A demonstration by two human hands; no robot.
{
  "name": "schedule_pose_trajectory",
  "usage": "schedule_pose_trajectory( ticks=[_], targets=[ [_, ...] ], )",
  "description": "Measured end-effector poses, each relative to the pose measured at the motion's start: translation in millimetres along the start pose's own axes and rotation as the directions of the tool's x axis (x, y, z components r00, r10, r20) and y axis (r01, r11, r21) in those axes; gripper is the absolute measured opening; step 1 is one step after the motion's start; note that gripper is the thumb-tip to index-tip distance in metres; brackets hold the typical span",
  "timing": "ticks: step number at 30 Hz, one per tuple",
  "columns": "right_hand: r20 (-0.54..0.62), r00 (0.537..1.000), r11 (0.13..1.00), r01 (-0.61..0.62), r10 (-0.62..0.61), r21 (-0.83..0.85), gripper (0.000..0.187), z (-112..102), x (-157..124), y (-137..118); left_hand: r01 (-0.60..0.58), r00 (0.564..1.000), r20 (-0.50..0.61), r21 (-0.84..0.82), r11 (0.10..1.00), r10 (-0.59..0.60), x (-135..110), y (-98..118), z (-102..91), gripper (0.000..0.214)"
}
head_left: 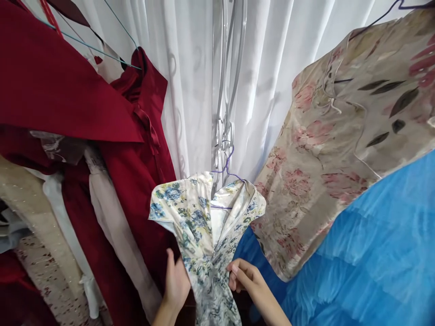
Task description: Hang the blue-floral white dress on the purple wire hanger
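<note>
A white dress (195,217) with blue and green flowers hangs in front of me on a thin purple wire hanger (227,165). It has short sleeves, a V-neck and a gathered waist. At the waist's right edge, my right hand (243,276) pinches the fabric between thumb and fingers. My left hand (177,283) is by the opposite edge, thumb raised and apart from the fingers, which lie along the dress's side and are partly hidden. The lower skirt runs out of view at the bottom.
Dark red garments (129,145) hang at the left, with beige and white clothes beneath. A beige floral garment (306,149) hangs at the right above blue ruffled fabric (367,253). White curtains (190,68) form the back, with white plastic hangers (224,99) linked in front.
</note>
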State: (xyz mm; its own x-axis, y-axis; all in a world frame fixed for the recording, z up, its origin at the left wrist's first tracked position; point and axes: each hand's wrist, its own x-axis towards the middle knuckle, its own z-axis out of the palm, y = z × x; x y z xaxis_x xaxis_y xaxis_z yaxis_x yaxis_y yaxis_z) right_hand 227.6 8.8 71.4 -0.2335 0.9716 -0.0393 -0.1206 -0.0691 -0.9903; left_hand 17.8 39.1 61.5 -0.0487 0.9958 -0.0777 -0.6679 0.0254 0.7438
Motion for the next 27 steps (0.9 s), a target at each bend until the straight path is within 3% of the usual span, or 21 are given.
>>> schedule_pose_trajectory(
  ticks=[4, 7, 9, 11, 12, 13, 14, 15, 16, 17, 19, 21, 23, 27],
  targets=[
    [-0.015, 0.994, 0.975, 0.098, -0.104, -0.2, 0.04, 20, 25, 2, 0.101, 0.988, -0.127, 0.14, 0.985, -0.083, -20, -15, -14.7, 0.063],
    [-0.048, 0.979, 0.931, 0.173, -0.198, -0.322, 0.046, 31, 32, 0, 0.093, 0.985, -0.165, 0.331, 0.939, -0.04, -24, -25, -14.8, 0.057],
    [-0.054, 0.98, 0.94, 0.167, -0.191, -0.297, 0.048, 31, 32, -1, 0.044, 0.994, -0.108, 0.422, 0.905, 0.002, -23, -25, -15.3, 0.053],
    [-0.054, 0.989, 0.967, 0.126, -0.141, -0.22, 0.049, 26, 31, -1, -0.084, 0.983, -0.103, 0.499, 0.863, 0.155, -22, -25, -16.9, 0.049],
    [-0.062, 0.992, 0.979, 0.098, -0.111, -0.176, 0.049, 23, 30, -1, -0.175, 0.945, -0.137, 0.551, 0.816, 0.296, -22, -27, -17.0, 0.048],
    [-0.074, 0.994, 0.988, 0.07, -0.081, -0.138, 0.051, 21, 29, 0, -0.267, 0.877, -0.165, 0.614, 0.743, 0.451, -23, -30, -16.0, 0.047],
    [-0.084, 0.995, 0.993, 0.044, -0.054, -0.113, 0.052, 20, 29, 0, -0.341, 0.802, -0.154, 0.677, 0.653, 0.578, -24, -35, -13.6, 0.047],
    [-0.091, 0.995, 0.994, 0.024, -0.034, -0.104, 0.053, 19, 28, 1, -0.387, 0.757, -0.102, 0.724, 0.57, 0.645, -25, -42, -9.7, 0.046],
    [-0.09, 0.996, 0.994, 0.01, -0.02, -0.111, 0.054, 20, 27, 1, -0.411, 0.763, -0.027, 0.751, 0.517, 0.646, -25, -50, -4.7, 0.046],
    [-0.079, 0.997, 0.992, 0.001, -0.011, -0.125, 0.054, 22, 27, 0, -0.417, 0.806, 0.049, 0.754, 0.507, 0.59, -24, -57, 0.8, 0.045],
    [-0.04, 0.999, 0.988, -0.003, -0.003, -0.157, 0.054, 26, 25, -5, -0.383, 0.896, 0.141, 0.723, 0.574, 0.421, -19, -71, 11.0, 0.035],
    [-0.036, 0.999, 0.984, 0.025, -0.032, -0.175, 0.052, 28, 27, -20, -0.356, 0.927, 0.177, 0.694, 0.626, 0.331, -12, -78, 17.2, 0.021],
    [-0.087, 0.991, 0.98, 0.088, -0.105, -0.179, 0.05, 25, 34, -47, -0.402, 0.914, 0.264, 0.691, 0.6, 0.308, -6, -79, 19.1, 0.012],
    [-0.188, 0.943, 0.957, 0.249, -0.275, -0.152, 0.043, 12, 71, -129, -0.517, 0.856, 0.438, 0.726, 0.452, 0.275, -6, -77, 16.8, 0.016]
  ],
)
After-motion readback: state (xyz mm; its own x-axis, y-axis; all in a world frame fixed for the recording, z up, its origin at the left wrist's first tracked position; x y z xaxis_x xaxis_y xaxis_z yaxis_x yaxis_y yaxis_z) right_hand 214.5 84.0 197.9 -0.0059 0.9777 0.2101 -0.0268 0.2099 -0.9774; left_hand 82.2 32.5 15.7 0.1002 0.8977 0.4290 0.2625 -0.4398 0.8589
